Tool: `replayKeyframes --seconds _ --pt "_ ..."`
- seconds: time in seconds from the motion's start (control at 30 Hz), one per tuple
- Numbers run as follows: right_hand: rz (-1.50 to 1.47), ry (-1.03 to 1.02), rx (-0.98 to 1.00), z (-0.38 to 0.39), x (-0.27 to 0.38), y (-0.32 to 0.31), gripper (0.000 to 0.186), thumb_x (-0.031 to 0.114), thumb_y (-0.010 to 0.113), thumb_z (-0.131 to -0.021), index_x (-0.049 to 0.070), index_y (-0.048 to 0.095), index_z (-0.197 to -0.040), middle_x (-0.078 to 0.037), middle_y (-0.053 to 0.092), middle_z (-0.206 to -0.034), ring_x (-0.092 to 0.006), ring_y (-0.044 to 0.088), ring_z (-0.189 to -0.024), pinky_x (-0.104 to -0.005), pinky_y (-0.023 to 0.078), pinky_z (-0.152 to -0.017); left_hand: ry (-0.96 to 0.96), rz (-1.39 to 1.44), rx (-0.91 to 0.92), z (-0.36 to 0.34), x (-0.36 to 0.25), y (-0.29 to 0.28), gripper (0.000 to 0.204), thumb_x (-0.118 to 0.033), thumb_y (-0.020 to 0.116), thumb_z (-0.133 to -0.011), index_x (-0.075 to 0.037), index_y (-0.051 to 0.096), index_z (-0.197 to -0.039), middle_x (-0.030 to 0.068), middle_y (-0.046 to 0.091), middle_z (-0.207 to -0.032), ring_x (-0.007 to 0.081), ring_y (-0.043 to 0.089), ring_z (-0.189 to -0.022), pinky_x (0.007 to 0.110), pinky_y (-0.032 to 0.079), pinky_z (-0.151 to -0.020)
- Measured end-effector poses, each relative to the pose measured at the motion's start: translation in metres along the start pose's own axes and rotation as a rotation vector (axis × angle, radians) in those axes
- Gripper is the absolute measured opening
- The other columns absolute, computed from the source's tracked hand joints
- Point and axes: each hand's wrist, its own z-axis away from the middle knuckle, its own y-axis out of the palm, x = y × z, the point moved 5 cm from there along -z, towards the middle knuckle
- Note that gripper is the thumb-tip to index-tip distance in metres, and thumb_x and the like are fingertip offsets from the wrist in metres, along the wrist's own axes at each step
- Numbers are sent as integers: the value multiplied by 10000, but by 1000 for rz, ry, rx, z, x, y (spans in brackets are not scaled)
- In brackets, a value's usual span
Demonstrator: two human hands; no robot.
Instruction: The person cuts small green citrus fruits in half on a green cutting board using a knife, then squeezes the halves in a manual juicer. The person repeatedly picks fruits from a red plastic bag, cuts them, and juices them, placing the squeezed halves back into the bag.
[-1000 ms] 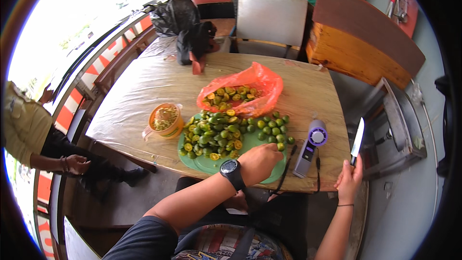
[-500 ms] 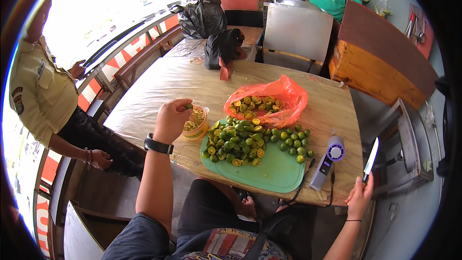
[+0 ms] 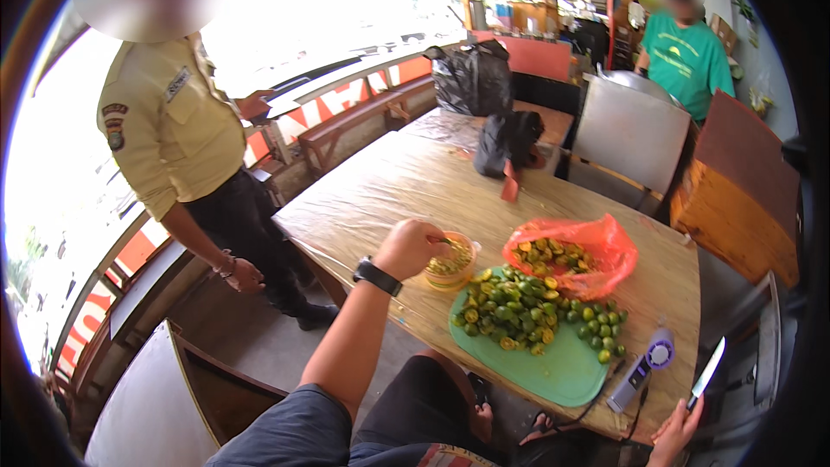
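The right hand (image 3: 679, 432), clamped on a black-handled steel knife (image 3: 709, 370), could nick someone by swinging. The left hand (image 3: 405, 249), its hold unclear, might bump over the round orange-rimmed plastic tub (image 3: 448, 280).

In the right fingers (image 3: 678, 420): one knife (image 3: 709, 370). At the left fingers (image 3: 427, 237): one tub (image 3: 447, 282). Right of those: one cutting board (image 3: 538, 375), one red bag (image 3: 612, 254), one fan (image 3: 641, 379), uncountable limes (image 3: 510, 310). Beyond: two black bags (image 3: 472, 78).

The knife (image 3: 709, 369) has a black handle, the fruit (image 3: 506, 307) is green-yellow, and the board (image 3: 562, 382) green.
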Motion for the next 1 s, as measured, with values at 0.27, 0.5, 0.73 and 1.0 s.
replayKeyframes --seconds 0.27,0.5,0.73,1.0 --pt "149 -108 96 16 48 11 516 275 679 -1051 -13 542 -1457 -65 572 -662 -138 495 -449 -311 391 -411 68 -67 -117 -3 -8 -6 281 -269 846 -836 -20 800 -958 169 757 -828 268 728 -725 381 569 -683" --pt "-9 61 -30 3 4 3 544 261 605 -1093 130 421 -1588 43 396 -610 -36 343 -417 -249 268 -342 -47 86 -44 -11 10 3 171 -166 777 -882 -5 805 -932 85 756 -755 128 679 -663 320 555 -634" --pt "39 -16 75 12 27 10 515 212 571 -1101 90 423 -1579 24 425 -617 -41 370 -411 -251 340 -344 22 118 -135 -13 10 5 131 -112 772 -839 12 780 -879 108 730 -709 158 662 -626 328 526 -610" --pt "60 -35 76 16 35 14 532 217 582 -1094 47 423 -1572 35 418 -621 -37 379 -425 -243 359 -346 -48 4 -99 -7 -11 1 152 -123 760 -856 19 779 -907 132 725 -737 197 678 -653 343 529 -631"
